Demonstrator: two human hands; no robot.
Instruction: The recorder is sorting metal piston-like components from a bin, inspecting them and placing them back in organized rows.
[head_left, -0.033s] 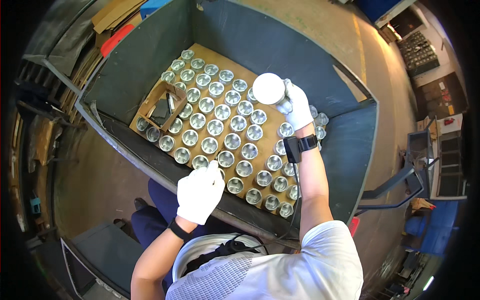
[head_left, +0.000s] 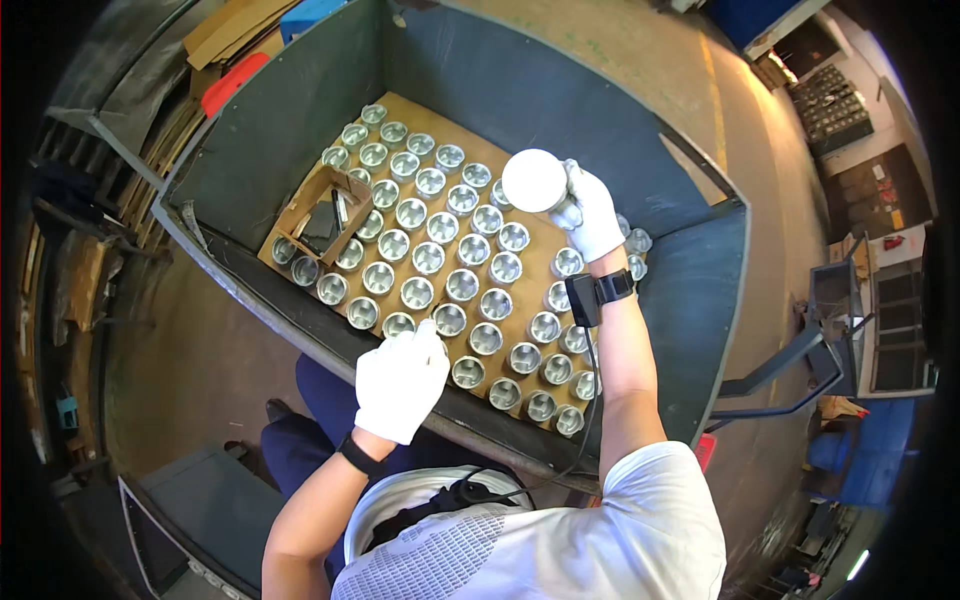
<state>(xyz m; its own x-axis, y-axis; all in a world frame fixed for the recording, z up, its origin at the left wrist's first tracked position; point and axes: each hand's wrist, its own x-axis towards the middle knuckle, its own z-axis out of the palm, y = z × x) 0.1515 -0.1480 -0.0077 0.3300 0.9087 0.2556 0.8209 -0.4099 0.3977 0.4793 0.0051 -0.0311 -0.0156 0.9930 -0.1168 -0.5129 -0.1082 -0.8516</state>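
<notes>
My gloved right hand (head_left: 591,212) is closed around the side of a metal piston (head_left: 534,181), raised above the bin, its round face bright white in the light. My gloved left hand (head_left: 400,380) hovers over the near edge of the bin with its fingers curled together. Its fingertips are close to a standing piston (head_left: 450,320); whether they pinch anything is hidden. Rows of similar silvery pistons, hollow ends up, stand on a brown cardboard sheet (head_left: 535,285) inside the dark bin (head_left: 560,95).
A small open cardboard box (head_left: 297,203) with dark and white items sits among the pistons at the left. The bin's metal rim (head_left: 240,310) runs between me and the pistons. A black cable (head_left: 592,370) hangs from my right wrist. Beyond the bin lies a brown floor (head_left: 640,60).
</notes>
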